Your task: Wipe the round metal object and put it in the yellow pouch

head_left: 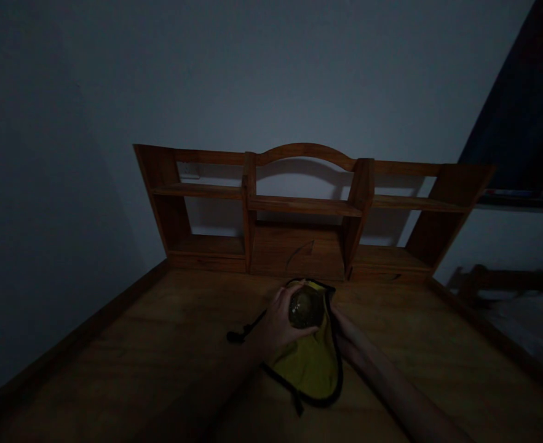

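Note:
My left hand (278, 323) is wrapped round a dark, shiny, round object (306, 307) that looks like a glass or jar seen end-on; the dim light hides its exact kind. Below and around it spreads a yellow cloth piece (312, 369) with black edging, perhaps a pouch or bag, lying on the wooden desk. Black straps stick out at its left and at its near edge. At the cloth's right edge, my right hand (345, 329) closes on the black-trimmed border, its fingertips mostly hidden behind the cloth.
A wooden desk (160, 344) fills the lower view, with raised side edges. At its back stands a wooden shelf unit (305, 204) with several compartments, against a pale wall (253, 74). To the right, beyond the desk, a whitish, bag-like bundle (529, 323) shows dimly.

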